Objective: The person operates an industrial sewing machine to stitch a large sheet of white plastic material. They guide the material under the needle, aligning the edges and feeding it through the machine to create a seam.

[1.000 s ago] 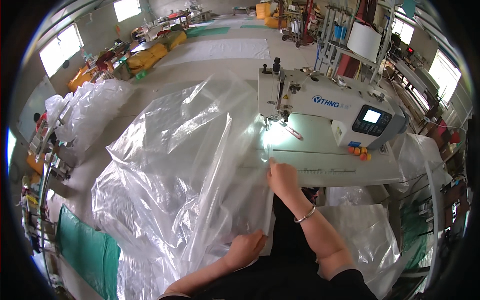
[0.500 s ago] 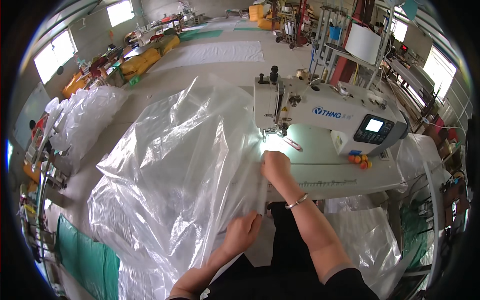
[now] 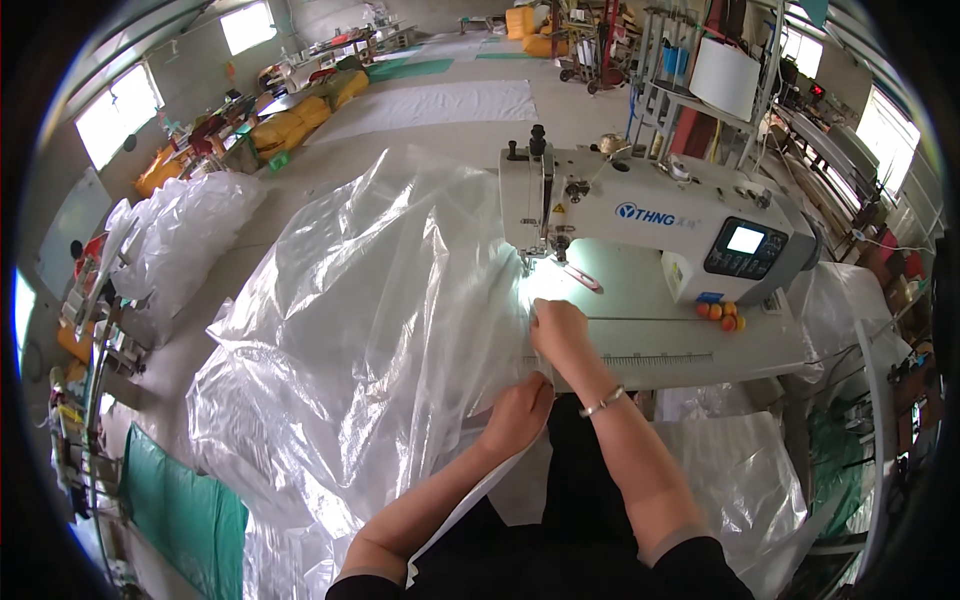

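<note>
A large clear plastic sheet (image 3: pixel 340 310) drapes over the left of the sewing table and down toward my lap. My right hand (image 3: pixel 560 330) is closed on the sheet's edge, just in front of the lit needle area of a white sewing machine (image 3: pixel 640 205). Closer to me, my left hand (image 3: pixel 518 412) grips the same edge, its fingers bunched together. The strip between the two hands runs toward the presser foot (image 3: pixel 530 262). A small thread snipper (image 3: pixel 583 279) lies on the machine bed, to the right of the needle.
Small orange-red balls (image 3: pixel 722 315) sit by the machine's base. A printed ruler scale (image 3: pixel 650 358) runs along the table's front. More clear plastic (image 3: pixel 735 470) hangs at the lower right. A green sheet (image 3: pixel 185 510) lies at the lower left. A white thread cone (image 3: pixel 725 80) stands behind the machine.
My left hand has moved up and to the right along the sheet's edge, closer to my right hand. The right hand stays near the needle. The view has shifted slightly.
</note>
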The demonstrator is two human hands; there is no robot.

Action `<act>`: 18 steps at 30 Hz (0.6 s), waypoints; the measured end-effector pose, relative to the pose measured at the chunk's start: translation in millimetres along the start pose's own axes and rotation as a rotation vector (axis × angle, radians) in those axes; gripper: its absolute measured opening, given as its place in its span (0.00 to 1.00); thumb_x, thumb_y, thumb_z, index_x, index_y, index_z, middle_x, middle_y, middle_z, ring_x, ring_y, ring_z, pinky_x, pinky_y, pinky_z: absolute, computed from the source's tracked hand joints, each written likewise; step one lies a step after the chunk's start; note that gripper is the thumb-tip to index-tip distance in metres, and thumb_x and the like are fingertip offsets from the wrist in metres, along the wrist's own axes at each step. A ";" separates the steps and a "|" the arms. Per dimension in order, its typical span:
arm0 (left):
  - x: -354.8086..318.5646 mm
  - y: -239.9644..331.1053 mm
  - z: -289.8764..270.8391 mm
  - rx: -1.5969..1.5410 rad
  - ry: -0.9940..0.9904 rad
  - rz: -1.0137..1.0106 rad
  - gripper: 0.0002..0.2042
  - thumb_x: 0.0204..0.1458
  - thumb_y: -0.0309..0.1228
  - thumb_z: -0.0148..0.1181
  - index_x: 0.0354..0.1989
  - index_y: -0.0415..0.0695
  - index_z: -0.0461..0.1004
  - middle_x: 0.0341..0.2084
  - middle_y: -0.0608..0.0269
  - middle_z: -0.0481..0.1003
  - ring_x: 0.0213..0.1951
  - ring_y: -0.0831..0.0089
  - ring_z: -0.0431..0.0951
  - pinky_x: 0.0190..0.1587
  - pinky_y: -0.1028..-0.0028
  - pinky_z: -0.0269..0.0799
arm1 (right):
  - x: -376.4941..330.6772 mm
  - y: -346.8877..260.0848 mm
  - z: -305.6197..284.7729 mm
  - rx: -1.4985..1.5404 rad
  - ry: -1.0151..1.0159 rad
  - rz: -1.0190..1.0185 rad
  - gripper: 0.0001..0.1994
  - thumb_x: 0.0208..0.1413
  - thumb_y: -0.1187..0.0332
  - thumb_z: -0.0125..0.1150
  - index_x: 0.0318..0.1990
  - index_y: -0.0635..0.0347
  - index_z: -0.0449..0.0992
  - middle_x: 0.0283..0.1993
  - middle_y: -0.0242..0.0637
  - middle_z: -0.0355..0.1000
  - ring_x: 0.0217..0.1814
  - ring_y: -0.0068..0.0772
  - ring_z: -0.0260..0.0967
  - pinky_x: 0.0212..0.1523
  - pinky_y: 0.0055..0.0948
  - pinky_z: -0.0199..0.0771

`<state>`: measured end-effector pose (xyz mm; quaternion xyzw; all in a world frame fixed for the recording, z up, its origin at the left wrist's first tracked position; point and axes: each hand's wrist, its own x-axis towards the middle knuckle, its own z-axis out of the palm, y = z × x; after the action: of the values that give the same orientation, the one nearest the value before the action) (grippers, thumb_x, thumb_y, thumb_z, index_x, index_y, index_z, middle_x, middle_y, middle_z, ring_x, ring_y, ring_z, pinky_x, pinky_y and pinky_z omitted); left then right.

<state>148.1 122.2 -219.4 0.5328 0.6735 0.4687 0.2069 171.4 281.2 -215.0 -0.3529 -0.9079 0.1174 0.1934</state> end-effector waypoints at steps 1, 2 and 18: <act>-3.0 4.7 -4.1 0.087 -0.041 0.002 0.10 0.57 0.30 0.50 0.29 0.35 0.67 0.19 0.41 0.70 0.27 0.38 0.71 0.31 0.53 0.67 | -12.3 -3.7 -3.0 0.012 -0.004 -0.002 0.04 0.46 0.72 0.58 0.28 0.61 0.75 0.27 0.50 0.75 0.32 0.53 0.75 0.33 0.46 0.75; -4.7 12.5 -9.1 0.171 -0.086 0.010 0.09 0.57 0.30 0.50 0.30 0.35 0.68 0.20 0.41 0.71 0.28 0.38 0.71 0.31 0.53 0.67 | -23.2 -6.1 -9.0 0.020 -0.003 0.000 0.04 0.46 0.71 0.58 0.28 0.61 0.75 0.27 0.50 0.75 0.31 0.53 0.74 0.33 0.46 0.75; 40.2 -8.6 -43.2 0.647 -0.102 0.220 0.16 0.50 0.23 0.52 0.49 0.39 0.73 0.52 0.53 0.73 0.56 0.58 0.69 0.58 0.61 0.62 | -65.1 -8.4 -8.9 0.139 0.244 -0.039 0.07 0.50 0.70 0.58 0.34 0.64 0.74 0.24 0.48 0.73 0.29 0.50 0.75 0.30 0.43 0.75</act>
<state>96.1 141.2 -197.3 0.6631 0.7145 0.2229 0.0088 214.3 231.1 -221.5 -0.3328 -0.8740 0.1323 0.3284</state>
